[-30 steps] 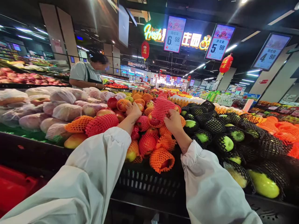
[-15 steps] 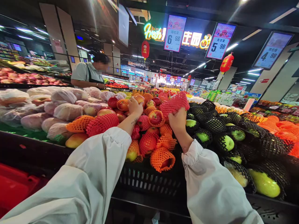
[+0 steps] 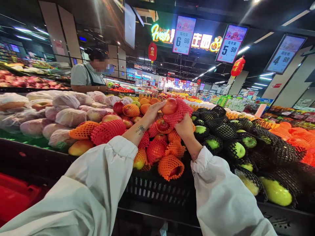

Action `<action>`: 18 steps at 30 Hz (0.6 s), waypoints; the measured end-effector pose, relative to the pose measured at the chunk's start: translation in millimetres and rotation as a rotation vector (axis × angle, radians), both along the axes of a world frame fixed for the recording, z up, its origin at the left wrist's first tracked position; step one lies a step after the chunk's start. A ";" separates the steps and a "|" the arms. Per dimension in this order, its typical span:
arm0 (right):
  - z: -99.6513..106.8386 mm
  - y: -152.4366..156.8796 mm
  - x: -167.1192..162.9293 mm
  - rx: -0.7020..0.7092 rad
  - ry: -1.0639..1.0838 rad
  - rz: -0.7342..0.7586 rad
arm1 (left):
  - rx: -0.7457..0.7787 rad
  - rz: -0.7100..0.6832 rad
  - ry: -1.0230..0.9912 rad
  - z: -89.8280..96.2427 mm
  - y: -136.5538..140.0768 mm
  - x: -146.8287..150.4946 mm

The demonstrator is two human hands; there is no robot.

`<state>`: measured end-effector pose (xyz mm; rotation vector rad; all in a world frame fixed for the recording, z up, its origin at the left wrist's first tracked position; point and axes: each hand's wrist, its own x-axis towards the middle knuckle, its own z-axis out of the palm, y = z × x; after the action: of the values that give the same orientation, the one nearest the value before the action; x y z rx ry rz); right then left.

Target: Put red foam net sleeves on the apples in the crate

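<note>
My left hand (image 3: 154,112) holds a red apple (image 3: 169,106) up over the fruit pile and sets it against a red foam net sleeve (image 3: 180,113). My right hand (image 3: 185,127) grips that sleeve from below. Both hands hover above a heap of red apples in orange and red foam nets (image 3: 157,149), which lies in a black crate (image 3: 157,191) in front of me. White sleeves cover both my arms.
Green apples in black nets (image 3: 237,149) fill the bin to the right. Bagged apples (image 3: 70,116) lie to the left, loose orange nets (image 3: 83,130) beside them. A person in an apron (image 3: 89,77) stands behind the display. Price signs (image 3: 184,35) hang overhead. A red bin (image 3: 17,196) sits low left.
My left hand picked a bare red apple from the pile and carried it right to the red net. My right hand lifted that net off the heap and holds it up.
</note>
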<state>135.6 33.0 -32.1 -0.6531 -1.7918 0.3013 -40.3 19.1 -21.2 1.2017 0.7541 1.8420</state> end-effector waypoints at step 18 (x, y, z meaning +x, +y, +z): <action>1.6 -5.7 -0.8 0.040 -0.162 -0.036 | 0.092 -0.056 0.447 6.0 -22.3 0.9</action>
<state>134.7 27.3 -30.4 -0.6973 -1.9330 0.1924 -39.4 -3.1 -15.2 1.7071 0.8717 1.5916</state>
